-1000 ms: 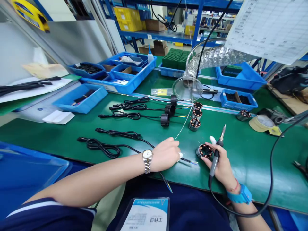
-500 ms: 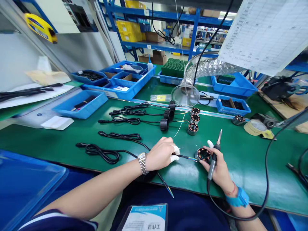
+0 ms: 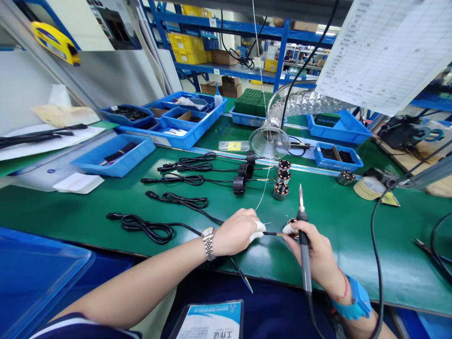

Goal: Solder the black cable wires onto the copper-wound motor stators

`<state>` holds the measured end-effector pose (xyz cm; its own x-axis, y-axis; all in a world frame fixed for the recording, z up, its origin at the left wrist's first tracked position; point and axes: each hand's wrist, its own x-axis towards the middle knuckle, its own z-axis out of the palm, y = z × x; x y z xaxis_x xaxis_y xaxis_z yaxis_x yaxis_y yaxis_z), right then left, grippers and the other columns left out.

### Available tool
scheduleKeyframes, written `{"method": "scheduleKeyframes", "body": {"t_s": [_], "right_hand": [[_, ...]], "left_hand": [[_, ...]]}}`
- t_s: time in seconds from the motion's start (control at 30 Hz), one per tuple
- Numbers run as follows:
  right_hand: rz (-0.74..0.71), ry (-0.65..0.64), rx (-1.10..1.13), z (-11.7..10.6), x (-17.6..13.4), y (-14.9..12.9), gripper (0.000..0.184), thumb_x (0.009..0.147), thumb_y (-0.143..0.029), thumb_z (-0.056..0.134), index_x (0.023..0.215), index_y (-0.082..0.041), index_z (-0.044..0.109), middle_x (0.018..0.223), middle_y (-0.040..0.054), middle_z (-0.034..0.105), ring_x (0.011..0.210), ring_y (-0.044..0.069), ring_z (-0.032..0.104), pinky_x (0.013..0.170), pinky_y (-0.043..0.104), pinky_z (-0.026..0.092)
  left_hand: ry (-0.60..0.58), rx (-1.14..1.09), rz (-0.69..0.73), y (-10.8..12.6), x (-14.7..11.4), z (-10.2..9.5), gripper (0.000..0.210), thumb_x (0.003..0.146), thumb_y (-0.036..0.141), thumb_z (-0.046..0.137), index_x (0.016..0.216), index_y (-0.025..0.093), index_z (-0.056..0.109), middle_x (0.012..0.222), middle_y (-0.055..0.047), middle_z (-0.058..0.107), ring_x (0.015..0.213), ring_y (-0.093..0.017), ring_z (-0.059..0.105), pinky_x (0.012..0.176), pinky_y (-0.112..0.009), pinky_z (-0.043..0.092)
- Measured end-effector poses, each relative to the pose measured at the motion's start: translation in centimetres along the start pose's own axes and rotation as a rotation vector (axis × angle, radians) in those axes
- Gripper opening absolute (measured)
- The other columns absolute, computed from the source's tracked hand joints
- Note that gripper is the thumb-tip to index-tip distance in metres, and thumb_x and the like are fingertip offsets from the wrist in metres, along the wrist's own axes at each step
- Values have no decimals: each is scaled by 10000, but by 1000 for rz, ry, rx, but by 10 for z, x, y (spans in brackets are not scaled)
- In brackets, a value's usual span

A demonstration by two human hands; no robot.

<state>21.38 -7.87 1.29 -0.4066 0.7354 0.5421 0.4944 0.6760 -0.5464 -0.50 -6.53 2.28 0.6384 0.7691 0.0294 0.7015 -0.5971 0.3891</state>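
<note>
My left hand (image 3: 237,233), white cots on its fingertips, is closed around a black cable (image 3: 271,233) near its stripped end. A thin solder wire (image 3: 264,190) runs down from above into the same fingers. In my right hand (image 3: 316,247) is a soldering iron (image 3: 305,263), its tip pointing up and away from me. The right thumb and forefinger also close at the cable's coloured wire ends. Mostly hidden behind these fingers is a stator (image 3: 292,221) with copper windings. A second cable end (image 3: 243,276) with bare coloured wires sticks out below my left wrist.
Coiled black cables (image 3: 148,226) lie to the left. Several stators (image 3: 281,190) stand in a row ahead, beside black caps (image 3: 239,185). Behind them are a fume extraction funnel (image 3: 270,143) and blue bins (image 3: 338,156). Pliers (image 3: 432,254) and a yellow solder spool (image 3: 369,187) are at right.
My right fingers have shifted from holding the stator's side to pinching at the wire ends, now covering most of the stator. The soldering iron has turned more upright. My left hand has barely moved.
</note>
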Motion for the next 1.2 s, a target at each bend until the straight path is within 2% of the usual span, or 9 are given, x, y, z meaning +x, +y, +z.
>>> {"method": "scheduleKeyframes", "body": {"t_s": [0.13,0.23,0.3,0.47,0.53,0.67,0.83,1.0,1.2], "right_hand": [[21,-10,14,2,1,-4,245,769,-138,577,976,-226,478,818,7,627,681,96,610,647,194,498],[167,15,87,3,-1,-9,250,759,-158,591,966,-230,470,785,-1,625,663,100,611,626,195,498],[287,36,177,4,-1,-11,275,749,-183,606,975,-234,458,790,0,627,652,106,617,619,204,506],[499,70,516,12,-1,-11,335,730,-213,630,984,-244,415,762,-11,627,592,114,620,576,237,535],[532,86,618,14,-1,-12,341,721,-210,638,968,-243,406,744,-17,629,576,113,619,559,238,540],[570,115,687,16,-2,-14,359,700,-213,658,948,-240,399,724,-19,634,561,117,620,533,231,535],[534,145,543,18,-5,-12,351,693,-204,660,951,-238,424,745,-16,623,599,108,616,582,223,519],[481,167,504,21,-6,-12,351,699,-185,640,976,-231,429,802,-6,607,638,99,608,607,214,509],[509,187,581,22,0,-16,357,692,-197,658,954,-228,418,729,-10,635,578,121,629,544,221,535]], "left_hand": [[9,-108,1,2,-6,-7,241,862,181,399,959,182,619,858,-57,638,826,-183,529,733,-282,395],[102,-278,-95,11,-10,-15,338,876,162,344,1184,184,480,959,-50,647,831,-164,567,743,-269,418],[163,-394,-174,20,-10,-18,346,889,201,343,1227,178,412,961,-29,660,800,-151,586,735,-260,422],[191,-565,-200,32,-2,-10,172,864,248,440,865,167,591,854,-1,664,769,-127,592,715,-215,416],[215,-601,-171,32,2,-6,145,841,230,484,833,172,616,851,6,653,789,-118,583,729,-199,413],[217,-567,-151,28,4,-2,114,801,215,541,822,179,647,777,7,634,714,-107,563,683,-197,412],[211,-406,-99,28,4,-1,134,775,209,556,831,180,674,739,-26,626,698,-134,545,650,-231,412],[218,-282,-19,30,3,-1,147,795,230,546,858,192,674,693,-23,626,677,-145,517,646,-257,392],[223,-380,-128,26,6,-2,137,798,275,563,826,214,683,738,-20,622,736,-151,531,712,-272,398]]}}
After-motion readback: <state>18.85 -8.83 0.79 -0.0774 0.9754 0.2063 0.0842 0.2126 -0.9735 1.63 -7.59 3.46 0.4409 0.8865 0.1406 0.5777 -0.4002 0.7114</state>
